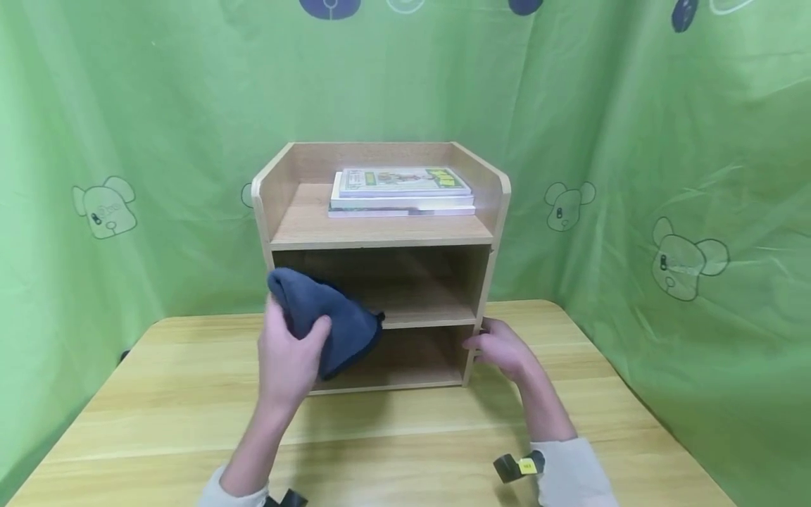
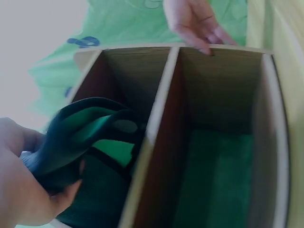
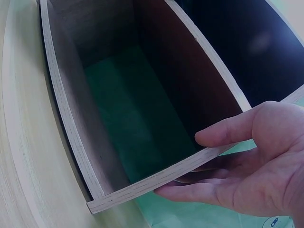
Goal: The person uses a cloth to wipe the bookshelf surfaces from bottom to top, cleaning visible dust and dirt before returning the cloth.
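Note:
A dark blue folded cloth is pinched between the thumb and fingers of my left hand. It hangs in front of the left part of the middle compartment of a small wooden shelf. In the left wrist view the cloth shows looped folds at the shelf's front opening. My right hand grips the shelf's right side panel low down. In the right wrist view its thumb lies on the inner side of the panel edge, with the fingers outside.
Several books lie stacked on the shelf's top level. The shelf stands on a light wooden table. Green curtains printed with bear outlines hang behind and at both sides.

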A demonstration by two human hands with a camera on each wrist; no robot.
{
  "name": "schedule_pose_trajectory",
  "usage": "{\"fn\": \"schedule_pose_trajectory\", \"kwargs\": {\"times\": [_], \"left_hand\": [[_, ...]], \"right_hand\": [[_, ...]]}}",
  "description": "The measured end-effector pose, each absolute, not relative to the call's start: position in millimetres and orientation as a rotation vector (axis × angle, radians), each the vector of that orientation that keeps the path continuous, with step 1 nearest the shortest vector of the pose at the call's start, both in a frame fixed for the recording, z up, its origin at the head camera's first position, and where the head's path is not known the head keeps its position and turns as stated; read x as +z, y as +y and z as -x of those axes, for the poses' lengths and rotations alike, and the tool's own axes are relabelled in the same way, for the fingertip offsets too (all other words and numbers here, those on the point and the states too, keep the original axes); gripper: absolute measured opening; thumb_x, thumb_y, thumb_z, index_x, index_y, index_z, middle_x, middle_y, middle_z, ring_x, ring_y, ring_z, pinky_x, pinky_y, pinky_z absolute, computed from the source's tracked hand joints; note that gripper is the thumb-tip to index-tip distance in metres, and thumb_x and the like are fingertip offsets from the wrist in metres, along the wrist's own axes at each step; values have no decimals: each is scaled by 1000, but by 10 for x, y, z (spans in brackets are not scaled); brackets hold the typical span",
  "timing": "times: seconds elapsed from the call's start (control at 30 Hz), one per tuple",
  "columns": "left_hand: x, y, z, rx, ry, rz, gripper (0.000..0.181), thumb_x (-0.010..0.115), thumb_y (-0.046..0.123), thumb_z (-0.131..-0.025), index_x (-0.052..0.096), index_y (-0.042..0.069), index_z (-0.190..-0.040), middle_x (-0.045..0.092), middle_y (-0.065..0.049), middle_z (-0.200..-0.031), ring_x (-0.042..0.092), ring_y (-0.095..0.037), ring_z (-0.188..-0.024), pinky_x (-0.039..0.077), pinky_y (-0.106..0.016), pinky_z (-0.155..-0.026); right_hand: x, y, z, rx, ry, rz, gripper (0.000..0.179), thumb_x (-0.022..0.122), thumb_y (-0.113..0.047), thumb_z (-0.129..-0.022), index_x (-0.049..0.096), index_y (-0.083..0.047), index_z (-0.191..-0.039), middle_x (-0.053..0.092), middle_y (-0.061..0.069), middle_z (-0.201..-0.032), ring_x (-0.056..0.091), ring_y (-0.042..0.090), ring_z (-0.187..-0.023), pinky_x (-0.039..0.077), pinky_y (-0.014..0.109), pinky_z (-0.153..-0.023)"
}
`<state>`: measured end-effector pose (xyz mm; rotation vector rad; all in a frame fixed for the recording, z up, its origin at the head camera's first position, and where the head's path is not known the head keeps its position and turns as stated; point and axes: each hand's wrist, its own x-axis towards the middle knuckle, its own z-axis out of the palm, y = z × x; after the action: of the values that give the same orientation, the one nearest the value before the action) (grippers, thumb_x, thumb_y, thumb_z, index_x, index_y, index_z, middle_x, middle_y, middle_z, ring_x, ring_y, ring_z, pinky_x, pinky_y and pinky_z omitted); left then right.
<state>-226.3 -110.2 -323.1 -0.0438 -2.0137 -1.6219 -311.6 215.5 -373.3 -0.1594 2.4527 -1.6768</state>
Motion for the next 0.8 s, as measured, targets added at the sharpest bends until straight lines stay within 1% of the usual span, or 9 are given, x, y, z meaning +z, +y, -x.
{"fn": "schedule_pose_trajectory", "kwargs": {"times": [0.1,0.17,0.23,0.33,0.4,0.5,0.57,0.7,0.8], "left_hand": [[-3150,-1111,2165,-1501,-1880,109,34,71,15,-91,59,15,-123,71,-3,-104,65,-18,-89,54,-28,-76],[-3110,-1105,2119,-1395,-1824,150,28,71,13,-91,65,16,-119,73,-3,-98,66,-16,-81,53,-21,-69],[-3080,-1084,2105,-1308,-1780,222,29,71,9,-90,69,16,-118,74,-3,-98,67,-16,-79,53,-17,-69],[-3032,-1019,2121,-1141,-1768,344,31,70,3,-85,74,14,-113,75,-6,-96,67,-18,-79,52,-20,-71],[-2997,-947,2153,-1027,-1801,427,32,70,0,-80,75,11,-110,74,-8,-94,66,-21,-78,54,-27,-71],[-2957,-785,2239,-865,-1929,492,33,72,2,-76,75,7,-109,72,-11,-90,65,-24,-78,55,-36,-68],[-2963,-652,2332,-824,-2047,512,35,74,3,-76,73,6,-110,70,-10,-88,64,-24,-76,56,-36,-66],[-3072,-387,2580,-856,-2235,526,32,75,5,-81,70,5,-113,70,-8,-91,62,-20,-76,56,-32,-67],[-3193,-224,2733,-899,-2269,525,29,75,7,-84,69,4,-113,71,-9,-91,62,-20,-75,55,-31,-67]], "right_hand": [[-3733,2151,3115,-1682,2461,149,68,57,2,-90,26,20,-148,37,41,-148,46,52,-133,46,56,-106],[-3734,2150,3114,-1684,2462,145,68,57,2,-90,26,20,-148,37,41,-148,46,52,-133,46,57,-106],[-3734,2151,3115,-1685,2463,143,68,57,2,-90,26,20,-148,37,41,-148,46,52,-134,46,57,-107],[-3735,2153,3120,-1681,2459,145,69,58,1,-90,25,19,-148,35,41,-150,44,53,-135,45,58,-108],[-3735,2151,3124,-1682,2454,142,69,58,1,-90,25,19,-148,34,41,-150,44,53,-135,45,58,-108],[-3733,2151,3128,-1689,2455,132,68,58,2,-90,27,19,-148,36,40,-150,45,53,-134,45,58,-108],[-3734,2153,3131,-1694,2460,127,66,57,2,-90,29,19,-147,37,40,-148,47,52,-133,45,58,-107],[-3740,2152,3131,-1693,2473,126,63,57,3,-89,33,19,-145,42,40,-145,50,51,-130,47,57,-105],[-3739,2142,3120,-1687,2475,127,63,57,3,-88,33,19,-144,42,40,-145,50,51,-130,48,57,-105]]}}
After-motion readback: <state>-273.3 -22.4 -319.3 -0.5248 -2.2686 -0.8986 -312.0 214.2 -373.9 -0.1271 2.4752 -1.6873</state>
